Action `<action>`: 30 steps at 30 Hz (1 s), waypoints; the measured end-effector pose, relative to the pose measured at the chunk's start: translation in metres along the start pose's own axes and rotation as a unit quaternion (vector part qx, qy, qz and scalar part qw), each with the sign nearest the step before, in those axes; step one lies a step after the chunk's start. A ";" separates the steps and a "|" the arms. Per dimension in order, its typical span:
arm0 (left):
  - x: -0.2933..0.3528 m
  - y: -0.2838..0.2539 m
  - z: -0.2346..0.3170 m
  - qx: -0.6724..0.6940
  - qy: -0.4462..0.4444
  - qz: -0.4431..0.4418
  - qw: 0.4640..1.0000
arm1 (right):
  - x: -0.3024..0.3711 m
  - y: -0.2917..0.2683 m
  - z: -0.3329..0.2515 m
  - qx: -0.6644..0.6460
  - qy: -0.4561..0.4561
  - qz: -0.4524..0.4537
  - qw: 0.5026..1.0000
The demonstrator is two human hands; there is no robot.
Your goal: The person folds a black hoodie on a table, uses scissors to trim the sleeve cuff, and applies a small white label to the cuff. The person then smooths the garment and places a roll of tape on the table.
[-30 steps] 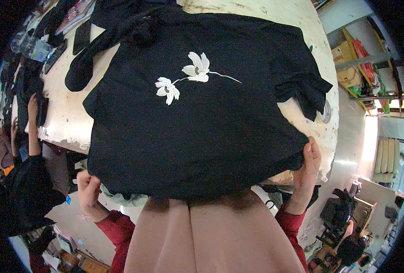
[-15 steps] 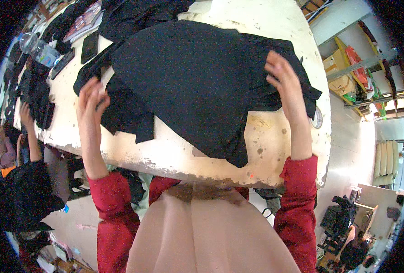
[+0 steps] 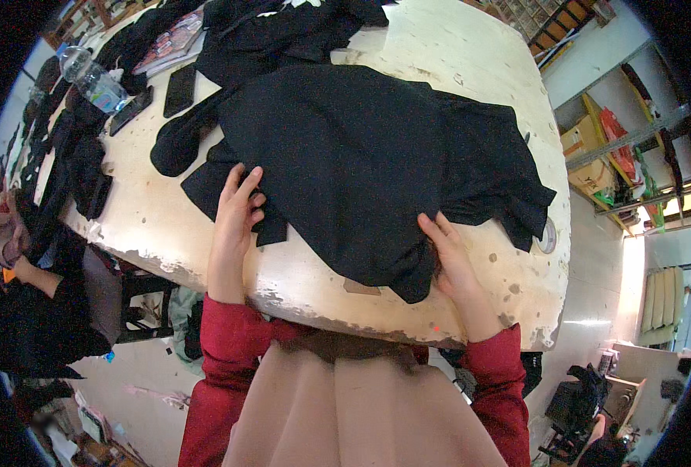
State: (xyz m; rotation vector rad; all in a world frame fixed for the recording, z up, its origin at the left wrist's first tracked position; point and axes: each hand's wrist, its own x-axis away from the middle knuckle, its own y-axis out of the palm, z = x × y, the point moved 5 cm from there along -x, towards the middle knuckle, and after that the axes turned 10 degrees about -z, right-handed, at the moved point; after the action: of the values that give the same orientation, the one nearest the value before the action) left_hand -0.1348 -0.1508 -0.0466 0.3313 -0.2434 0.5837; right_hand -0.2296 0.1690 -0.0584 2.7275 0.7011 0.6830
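A piece of black cloth [image 3: 345, 156], perhaps a garment, lies spread over the pale worktable [image 3: 470, 296], its near part tapering to a rounded point close to the front edge. Against its left border rests my left hand [image 3: 240, 206], fingers apart and slightly bent, nothing gripped in them. My right hand [image 3: 450, 253] is at the lower right border, with extended fingertips touching the fabric; part of this hand's underside is hidden. A small brownish flat piece [image 3: 361, 288] peeks out beneath the near edge.
More black cloth [image 3: 283, 43] is heaped at the back. Two dark phone-like slabs [image 3: 179, 91], a clear plastic bottle [image 3: 92, 78] and a magazine [image 3: 170, 43] lie at the far left. A tape roll [image 3: 548, 236] sits at the right edge. Another person's arm [image 3: 38, 276] shows at left.
Both hands have come down onto the cloth and closer together; the right moved left and nearer to me. The view has shifted a little. The other person's hand has lowered.
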 end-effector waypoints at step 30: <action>0.015 -0.040 0.103 -0.316 0.212 -0.023 0.924 | 0.002 -0.033 -0.154 0.573 -0.278 0.100 0.764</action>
State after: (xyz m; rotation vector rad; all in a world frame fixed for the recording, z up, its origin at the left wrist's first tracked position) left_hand -0.1130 -0.2131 0.0435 -0.4155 0.0041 0.4865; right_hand -0.3175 0.2162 0.0636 3.7726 0.8209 -0.8935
